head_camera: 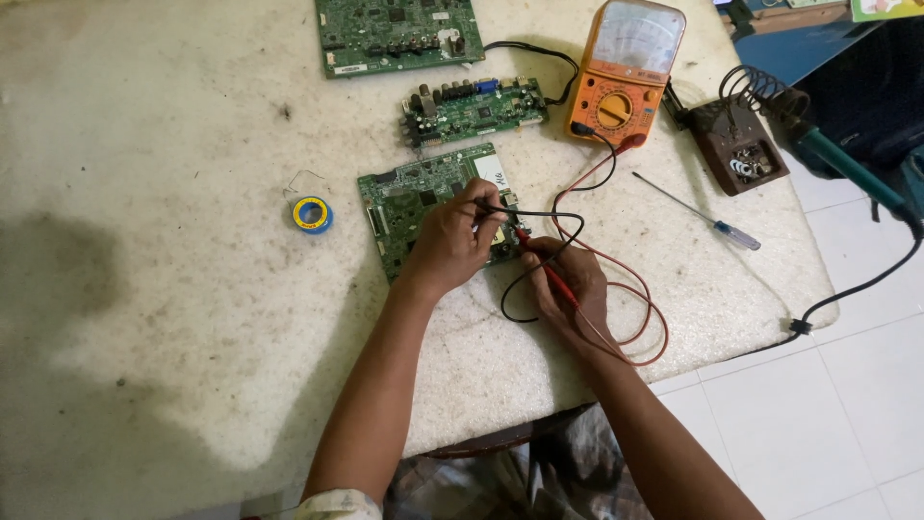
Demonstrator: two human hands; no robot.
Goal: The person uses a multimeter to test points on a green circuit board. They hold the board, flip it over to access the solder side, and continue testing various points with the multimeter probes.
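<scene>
Looking down at the tabletop (192, 337), I see my left hand (450, 246) resting on the nearest board (414, 197), which lies near the middle, closer to the front edge than the two boards beyond it; its grip is pinched on the black probe (486, 205), tip down on the board's right side; my right hand (568, 279) is clenched on the red probe (541, 265), angled up and left toward the same spot, just beside the left fingers; both leads (616, 318) loop over the front right of the tabletop and run back to the orange meter (624, 72) at the back edge.

I judge the board light, stiff and fragile; it should be taken by its bare edges, never by the components; the probes are slim and hard, likely to slip off a small pad, so a grip low on the shaft seems best; the leads are soft and could snag.

A solder spool (312, 214) lies left of the board; a screwdriver (698, 214) lies to its right; the iron stand (736, 144) sits at the back right corner.
</scene>
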